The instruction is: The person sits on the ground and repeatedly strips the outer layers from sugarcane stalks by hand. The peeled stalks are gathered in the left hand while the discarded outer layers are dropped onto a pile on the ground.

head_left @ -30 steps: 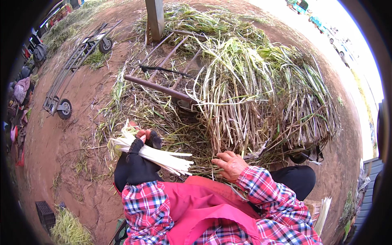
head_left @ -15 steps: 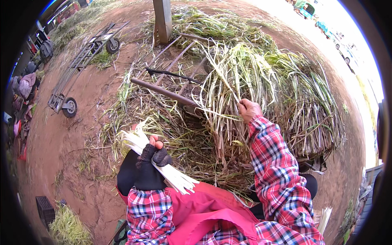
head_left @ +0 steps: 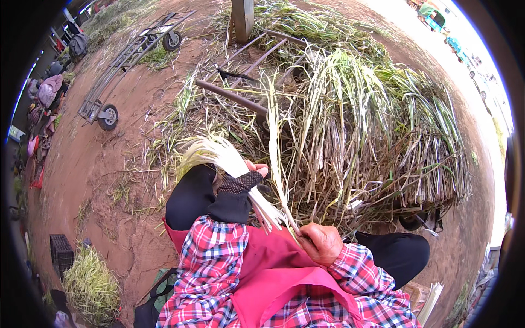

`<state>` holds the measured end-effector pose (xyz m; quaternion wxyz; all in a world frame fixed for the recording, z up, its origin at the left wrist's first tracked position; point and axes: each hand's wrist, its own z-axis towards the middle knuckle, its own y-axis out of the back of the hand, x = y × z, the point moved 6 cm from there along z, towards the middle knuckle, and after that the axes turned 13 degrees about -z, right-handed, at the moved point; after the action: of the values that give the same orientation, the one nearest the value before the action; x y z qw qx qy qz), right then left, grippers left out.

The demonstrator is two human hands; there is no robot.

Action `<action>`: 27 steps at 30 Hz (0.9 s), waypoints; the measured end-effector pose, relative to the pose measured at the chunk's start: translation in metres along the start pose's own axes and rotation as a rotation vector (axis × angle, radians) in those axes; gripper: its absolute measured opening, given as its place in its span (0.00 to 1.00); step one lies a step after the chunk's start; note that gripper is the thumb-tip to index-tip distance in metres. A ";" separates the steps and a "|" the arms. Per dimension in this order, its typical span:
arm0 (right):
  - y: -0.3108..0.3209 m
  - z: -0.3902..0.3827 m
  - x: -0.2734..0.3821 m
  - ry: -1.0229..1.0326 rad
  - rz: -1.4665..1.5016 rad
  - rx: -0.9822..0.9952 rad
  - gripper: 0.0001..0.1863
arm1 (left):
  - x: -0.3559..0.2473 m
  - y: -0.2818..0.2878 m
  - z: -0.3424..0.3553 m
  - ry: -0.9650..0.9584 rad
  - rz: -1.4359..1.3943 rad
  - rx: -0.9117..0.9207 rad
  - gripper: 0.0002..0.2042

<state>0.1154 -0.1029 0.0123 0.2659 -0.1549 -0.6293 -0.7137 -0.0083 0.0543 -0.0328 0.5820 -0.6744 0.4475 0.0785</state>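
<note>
My left hand (head_left: 238,191), in a black fingerless glove, is closed around a bundle of pale, peeled-looking stalks (head_left: 219,154) over my lap. Their whitish lower ends point toward my right hand (head_left: 322,244), which is bare and pinches the lower end of a long leafy stalk (head_left: 275,147). This stalk stands up from my fingers, its yellow-green leaves drooping at the top, close beside the bundle's ends. Beyond both hands lies a large pile of leafy stalks (head_left: 344,115), green on top with brownish lower ends hanging toward me. The exact kind of plant I cannot tell.
A metal frame (head_left: 232,97) sticks out of the pile by a post (head_left: 241,22). Farther left, a two-wheeled hand cart (head_left: 123,65) lies on reddish dirt. Lower left are a dark crate (head_left: 62,252) and a trimmings heap (head_left: 93,287). Another pale bundle (head_left: 431,305) is at lower right.
My right hand has come back from the pile to my lap, bringing the leafy stalk. My left hand has shifted slightly right, still gripping the bundle.
</note>
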 end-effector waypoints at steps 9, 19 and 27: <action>-0.011 -0.002 -0.011 -0.008 0.031 0.059 0.09 | 0.023 0.002 0.006 0.020 0.051 0.110 0.11; -0.039 0.073 -0.060 -0.653 1.254 -0.033 0.06 | 0.046 -0.004 0.003 0.224 0.014 0.191 0.13; -0.031 0.054 -0.080 -0.618 0.939 -0.144 0.05 | 0.027 -0.003 0.003 0.068 -0.138 0.057 0.12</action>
<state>0.1566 -0.0331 -0.0491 0.3470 -0.6377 -0.4912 -0.4813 0.0107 0.0431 -0.0487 0.5893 -0.6892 0.4216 0.0027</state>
